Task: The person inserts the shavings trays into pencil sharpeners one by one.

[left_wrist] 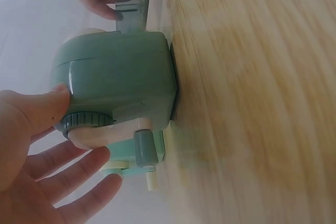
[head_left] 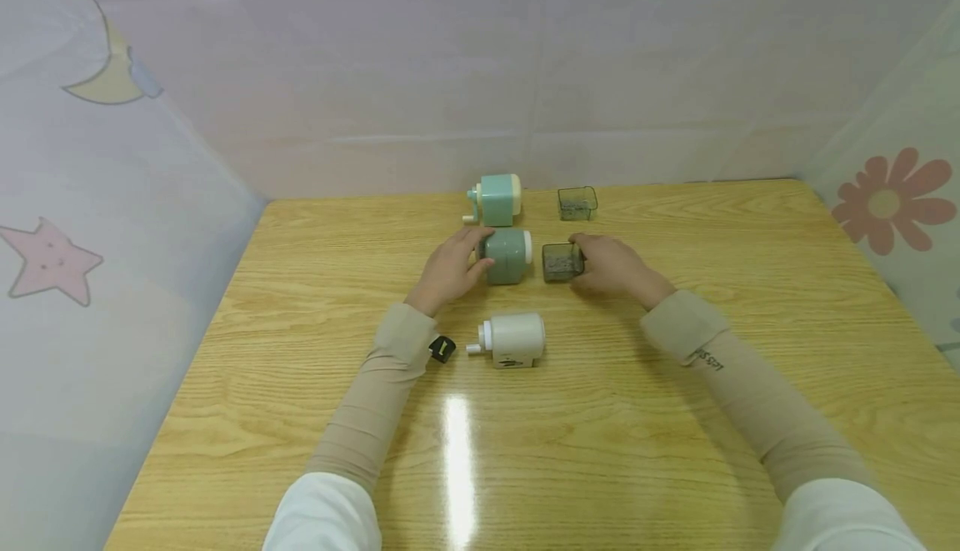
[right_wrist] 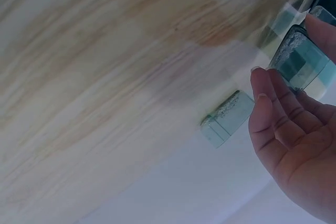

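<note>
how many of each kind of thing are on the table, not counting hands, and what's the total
Crank sharpeners: 3 (teal sharpener, green sharpener, cream sharpener)
See-through bins: 2 (far bin, near bin)
Small black object: 1
Total: 6

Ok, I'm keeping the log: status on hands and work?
Left hand touches grey-green sharpener. Right hand pinches see-through tray beside it. Nothing visible between sharpener and tray.
</note>
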The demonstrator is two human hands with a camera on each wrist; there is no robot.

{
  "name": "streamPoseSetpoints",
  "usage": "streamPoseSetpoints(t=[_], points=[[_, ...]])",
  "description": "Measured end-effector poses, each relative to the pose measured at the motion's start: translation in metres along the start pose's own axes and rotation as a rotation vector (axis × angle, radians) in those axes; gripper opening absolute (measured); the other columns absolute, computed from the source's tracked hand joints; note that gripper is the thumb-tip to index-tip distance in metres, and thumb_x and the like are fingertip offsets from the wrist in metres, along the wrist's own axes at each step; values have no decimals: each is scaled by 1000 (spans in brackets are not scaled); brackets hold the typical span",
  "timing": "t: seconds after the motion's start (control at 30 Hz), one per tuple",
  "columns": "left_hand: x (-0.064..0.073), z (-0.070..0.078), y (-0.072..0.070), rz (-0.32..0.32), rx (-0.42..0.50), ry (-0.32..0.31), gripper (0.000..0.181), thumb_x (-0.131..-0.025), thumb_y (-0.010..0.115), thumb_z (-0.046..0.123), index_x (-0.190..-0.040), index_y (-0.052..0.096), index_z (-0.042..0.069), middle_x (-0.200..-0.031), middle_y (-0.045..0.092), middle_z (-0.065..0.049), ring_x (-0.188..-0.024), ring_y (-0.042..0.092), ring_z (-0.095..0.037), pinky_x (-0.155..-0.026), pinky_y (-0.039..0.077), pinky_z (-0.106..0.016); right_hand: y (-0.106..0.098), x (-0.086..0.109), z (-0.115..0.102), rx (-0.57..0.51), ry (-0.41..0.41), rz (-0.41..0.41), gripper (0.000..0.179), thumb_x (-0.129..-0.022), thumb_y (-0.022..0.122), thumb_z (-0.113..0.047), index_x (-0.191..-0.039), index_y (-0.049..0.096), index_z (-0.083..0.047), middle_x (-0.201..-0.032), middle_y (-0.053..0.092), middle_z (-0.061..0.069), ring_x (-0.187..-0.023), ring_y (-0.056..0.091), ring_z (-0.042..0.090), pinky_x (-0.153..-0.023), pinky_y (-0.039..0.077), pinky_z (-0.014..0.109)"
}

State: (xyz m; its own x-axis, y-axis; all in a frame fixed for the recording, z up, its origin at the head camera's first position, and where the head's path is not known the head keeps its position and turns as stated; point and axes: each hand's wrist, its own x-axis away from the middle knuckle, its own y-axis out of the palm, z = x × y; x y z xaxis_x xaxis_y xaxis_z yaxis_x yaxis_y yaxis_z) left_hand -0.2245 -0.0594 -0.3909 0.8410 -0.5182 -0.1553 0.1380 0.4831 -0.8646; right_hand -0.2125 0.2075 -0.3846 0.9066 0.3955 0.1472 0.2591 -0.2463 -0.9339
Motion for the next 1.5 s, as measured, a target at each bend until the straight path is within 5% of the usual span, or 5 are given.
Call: streamPoseSetpoints(t=[1.5], points=[[1, 0, -1, -11, 5, -23, 49, -90, 57, 25, -134, 41, 8, -131, 47, -12, -111, 51, -27, -94, 42, -40, 10, -18, -19, 24, -38, -5, 73, -75, 74, -20, -130, 38, 11, -121, 51, 28, -106, 52, 40, -88, 43, 51]])
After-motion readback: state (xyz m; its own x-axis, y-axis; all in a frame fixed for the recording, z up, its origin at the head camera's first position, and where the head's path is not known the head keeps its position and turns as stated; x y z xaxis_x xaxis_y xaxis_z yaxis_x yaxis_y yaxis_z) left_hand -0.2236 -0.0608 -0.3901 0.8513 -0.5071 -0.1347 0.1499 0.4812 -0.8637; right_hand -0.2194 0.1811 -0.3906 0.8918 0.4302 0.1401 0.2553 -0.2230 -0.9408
